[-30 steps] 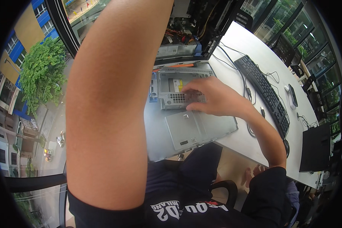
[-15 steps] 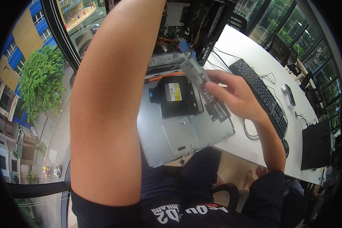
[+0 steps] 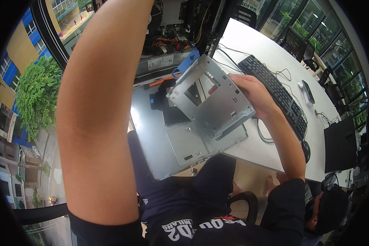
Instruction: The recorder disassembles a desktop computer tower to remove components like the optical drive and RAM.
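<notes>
My right hand (image 3: 253, 91) is closed on the right edge of a silver metal drive bracket (image 3: 215, 117). The bracket has a rectangular cutout and a blue plastic latch (image 3: 187, 62) at its far end. It is tilted, broad face up, above a flat metal computer side panel (image 3: 149, 141). Partly covered by the bracket, a black optical drive (image 3: 171, 111) lies on that panel. Behind them stands an open computer case (image 3: 160, 62), with cables showing inside. My left arm reaches up past the top edge of the picture, so the left hand is out of sight.
A black keyboard (image 3: 274, 90), a mouse (image 3: 306, 151) and loose cables lie on the white desk (image 3: 242, 39) to the right. Near the right rim is a black flat panel (image 3: 340, 144). Another person's head (image 3: 332, 209) shows at lower right. Windows are at left.
The bracket, seen edge-on before, has turned so its broad face shows and now covers part of the optical drive. The view has shifted slightly, and a person's head has appeared at lower right.
</notes>
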`<action>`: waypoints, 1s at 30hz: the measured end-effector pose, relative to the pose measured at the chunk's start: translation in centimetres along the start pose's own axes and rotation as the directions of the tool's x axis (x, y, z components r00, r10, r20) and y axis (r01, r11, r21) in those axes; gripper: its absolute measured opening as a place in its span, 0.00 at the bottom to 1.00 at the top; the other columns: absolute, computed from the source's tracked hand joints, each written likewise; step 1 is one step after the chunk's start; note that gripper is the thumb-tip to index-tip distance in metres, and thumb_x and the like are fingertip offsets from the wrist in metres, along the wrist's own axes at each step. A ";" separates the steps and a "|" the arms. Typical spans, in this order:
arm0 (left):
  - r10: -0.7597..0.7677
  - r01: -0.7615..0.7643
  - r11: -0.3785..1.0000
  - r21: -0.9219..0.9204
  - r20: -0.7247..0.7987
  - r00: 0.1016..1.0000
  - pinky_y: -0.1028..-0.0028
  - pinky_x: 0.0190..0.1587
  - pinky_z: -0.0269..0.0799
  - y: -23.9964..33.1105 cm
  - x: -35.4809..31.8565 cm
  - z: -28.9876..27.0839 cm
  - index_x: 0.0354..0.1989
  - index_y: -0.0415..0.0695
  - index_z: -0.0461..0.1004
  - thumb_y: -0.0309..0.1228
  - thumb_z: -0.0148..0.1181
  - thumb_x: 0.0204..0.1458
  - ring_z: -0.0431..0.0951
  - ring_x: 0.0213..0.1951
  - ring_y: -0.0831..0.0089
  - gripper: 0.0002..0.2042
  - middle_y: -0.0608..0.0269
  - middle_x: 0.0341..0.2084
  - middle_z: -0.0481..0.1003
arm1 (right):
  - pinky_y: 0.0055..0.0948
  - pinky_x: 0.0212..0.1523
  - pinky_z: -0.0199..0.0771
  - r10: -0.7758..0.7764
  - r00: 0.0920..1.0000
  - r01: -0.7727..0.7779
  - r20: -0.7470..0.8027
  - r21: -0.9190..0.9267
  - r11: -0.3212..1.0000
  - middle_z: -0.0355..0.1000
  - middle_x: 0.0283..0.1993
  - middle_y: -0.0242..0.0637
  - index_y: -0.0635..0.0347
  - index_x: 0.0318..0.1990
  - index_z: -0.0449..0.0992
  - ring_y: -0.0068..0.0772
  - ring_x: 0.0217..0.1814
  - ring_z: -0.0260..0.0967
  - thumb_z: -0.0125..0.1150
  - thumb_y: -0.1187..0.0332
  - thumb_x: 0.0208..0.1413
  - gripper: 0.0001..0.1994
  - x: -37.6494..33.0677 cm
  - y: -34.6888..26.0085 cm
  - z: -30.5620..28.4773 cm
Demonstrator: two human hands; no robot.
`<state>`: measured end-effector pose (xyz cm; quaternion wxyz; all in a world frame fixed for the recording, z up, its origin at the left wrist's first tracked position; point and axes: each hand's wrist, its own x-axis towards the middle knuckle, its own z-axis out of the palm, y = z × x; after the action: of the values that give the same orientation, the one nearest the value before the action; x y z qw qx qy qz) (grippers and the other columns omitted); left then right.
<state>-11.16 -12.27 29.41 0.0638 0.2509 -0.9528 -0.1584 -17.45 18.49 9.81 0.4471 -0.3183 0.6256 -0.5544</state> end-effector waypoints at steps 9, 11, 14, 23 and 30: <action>0.010 -0.009 1.000 -0.015 0.016 1.000 0.58 0.67 0.62 -0.2 -0.2 -0.2 0.70 0.44 0.68 0.56 0.42 0.66 0.68 0.67 0.61 0.33 0.53 0.69 0.68 | 0.26 0.46 0.79 0.060 0.992 -0.049 -0.108 0.102 0.994 0.80 0.44 0.38 0.68 0.51 0.79 0.24 0.43 0.78 0.54 0.60 0.70 0.18 1.3 1.4 1.5; 0.008 -0.008 1.000 -0.018 0.021 1.000 0.58 0.67 0.62 -0.3 -0.2 -0.2 0.70 0.44 0.68 0.56 0.42 0.66 0.69 0.67 0.61 0.33 0.53 0.68 0.68 | 0.26 0.46 0.78 0.086 0.989 -0.073 -0.119 0.113 0.991 0.80 0.44 0.37 0.68 0.51 0.79 0.24 0.42 0.78 0.54 0.61 0.70 0.18 1.3 1.5 2.2; 0.018 -0.017 0.999 -0.031 0.026 0.999 0.58 0.67 0.62 -0.2 -0.1 -0.4 0.69 0.44 0.68 0.56 0.42 0.66 0.69 0.67 0.61 0.33 0.53 0.68 0.69 | 0.25 0.44 0.78 0.110 0.988 -0.097 -0.106 0.121 0.988 0.80 0.43 0.37 0.69 0.50 0.80 0.24 0.41 0.78 0.53 0.62 0.69 0.17 1.8 2.2 2.0; 0.044 -0.039 0.997 -0.071 0.071 0.996 0.58 0.67 0.62 -0.1 -0.6 -0.5 0.69 0.44 0.69 0.55 0.41 0.66 0.70 0.66 0.61 0.33 0.53 0.68 0.70 | 0.25 0.43 0.75 0.116 0.961 -0.153 -0.251 -0.135 0.979 0.81 0.42 0.40 0.69 0.50 0.81 0.27 0.41 0.78 0.53 0.56 0.69 0.21 1.3 1.2 2.9; -0.056 0.053 0.997 -0.060 -0.042 0.998 0.57 0.65 0.64 -0.1 0.9 0.8 0.66 0.44 0.72 0.56 0.41 0.66 0.73 0.63 0.61 0.32 0.52 0.65 0.72 | 0.27 0.55 0.70 0.154 0.968 -0.231 -0.198 -0.466 0.854 0.80 0.47 0.47 0.69 0.58 0.78 0.34 0.49 0.76 0.56 0.43 0.64 0.33 1.3 -0.1 3.0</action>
<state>-12.05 -12.60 28.68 0.0875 0.2783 -0.9389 -0.1826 -15.27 16.04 9.70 0.3567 -0.3122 0.8059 -0.3546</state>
